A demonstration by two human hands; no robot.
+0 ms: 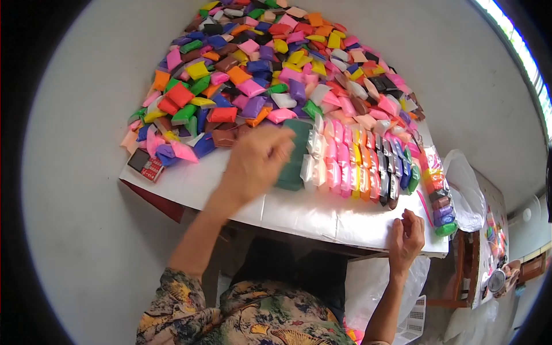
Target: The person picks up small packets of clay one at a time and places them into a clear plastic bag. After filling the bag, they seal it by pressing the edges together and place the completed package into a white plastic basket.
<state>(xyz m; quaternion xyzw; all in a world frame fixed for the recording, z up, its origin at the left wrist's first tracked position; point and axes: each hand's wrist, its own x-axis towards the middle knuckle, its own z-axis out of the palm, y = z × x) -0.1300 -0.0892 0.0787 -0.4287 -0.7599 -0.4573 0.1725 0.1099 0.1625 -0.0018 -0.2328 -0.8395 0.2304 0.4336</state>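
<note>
My left hand (259, 158) is raised over the front of the white table, at the left edge of a dark green tray (294, 178). It is closed and slightly blurred, and I cannot tell what it holds. Rows of small colored packets (348, 164) stand packed side by side at the tray, running from white through pink, yellow and red to black, blue and green. Near the front edge, below these rows, my right hand (408, 234) rests with fingers curled in and nothing showing in them. A pink strip (424, 208) lies just beyond it.
A large heap of mixed packets (253, 75) covers the back of the table (247, 211). One filled clear bag of packets (440, 195) lies along the right edge. A small dark and red box (146, 165) sits at the left corner. White plastic bags (464, 190) hang at right.
</note>
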